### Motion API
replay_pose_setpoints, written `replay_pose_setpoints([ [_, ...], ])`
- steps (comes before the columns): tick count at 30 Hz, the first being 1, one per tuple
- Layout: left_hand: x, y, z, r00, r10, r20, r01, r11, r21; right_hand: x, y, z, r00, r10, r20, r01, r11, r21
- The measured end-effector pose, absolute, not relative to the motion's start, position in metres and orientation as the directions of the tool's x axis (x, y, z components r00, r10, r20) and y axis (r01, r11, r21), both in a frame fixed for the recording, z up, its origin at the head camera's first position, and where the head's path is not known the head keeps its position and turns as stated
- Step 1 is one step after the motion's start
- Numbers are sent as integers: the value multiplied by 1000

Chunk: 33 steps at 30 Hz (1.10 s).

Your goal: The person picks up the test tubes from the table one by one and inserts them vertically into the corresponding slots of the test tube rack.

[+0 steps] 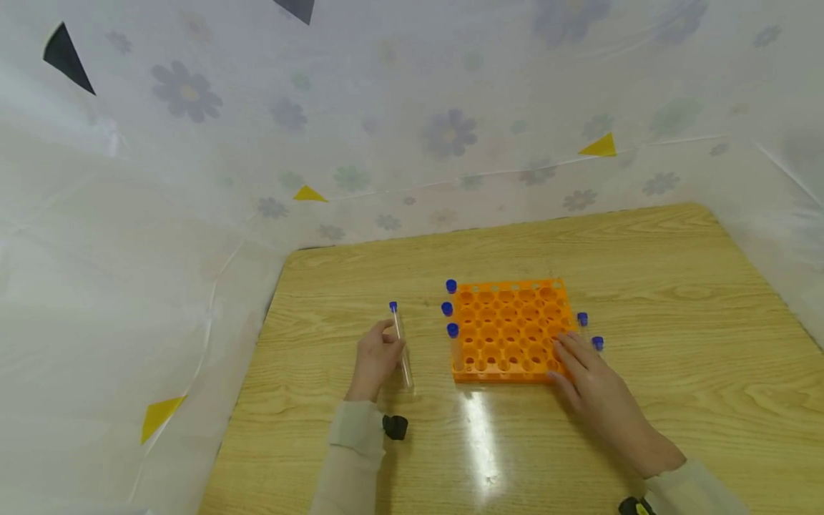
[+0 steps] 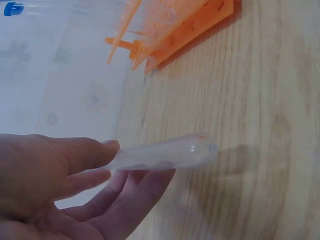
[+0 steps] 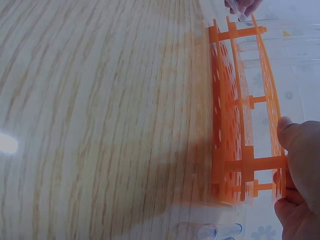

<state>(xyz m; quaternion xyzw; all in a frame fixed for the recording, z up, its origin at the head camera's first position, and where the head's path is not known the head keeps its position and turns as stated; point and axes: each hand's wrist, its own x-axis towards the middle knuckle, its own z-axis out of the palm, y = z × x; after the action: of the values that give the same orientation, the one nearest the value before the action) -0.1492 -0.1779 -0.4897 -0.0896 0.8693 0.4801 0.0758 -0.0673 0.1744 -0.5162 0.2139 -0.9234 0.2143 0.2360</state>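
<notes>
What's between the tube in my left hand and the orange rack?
The head view shows bare tabletop between the tube in your left hand and the rack; three blue caps line the rack's left edge.

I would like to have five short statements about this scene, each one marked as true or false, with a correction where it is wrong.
1. The left hand holds a tube. True.
2. The right hand is holding a tube as well. False: it grips the rack at its edge.
3. In the head view, three blue caps show along the left side of the rack. True.
4. The rack is green. False: it is orange.
5. In the head view, the rack is to the left of the left hand. False: it is to the right of it.
</notes>
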Motion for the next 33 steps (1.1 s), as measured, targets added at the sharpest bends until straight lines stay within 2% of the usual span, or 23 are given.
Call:
replay_pose_setpoints([
  [9,-157,-168,-482,-988,-27,-153,-146,496,856,-68,173,-516,-783,-300,545,-510,811,-286],
  [22,-168,-153,-473,-997,9,-81,-69,446,892,-68,175,-517,-803,-293,518,-487,824,-290],
  [30,-177,-146,-466,-997,51,57,73,403,912,-66,173,-516,-803,-287,522,-486,822,-297],
  [33,-180,-143,-462,-996,54,72,87,381,920,-67,173,-516,-802,-286,524,-487,821,-298],
])
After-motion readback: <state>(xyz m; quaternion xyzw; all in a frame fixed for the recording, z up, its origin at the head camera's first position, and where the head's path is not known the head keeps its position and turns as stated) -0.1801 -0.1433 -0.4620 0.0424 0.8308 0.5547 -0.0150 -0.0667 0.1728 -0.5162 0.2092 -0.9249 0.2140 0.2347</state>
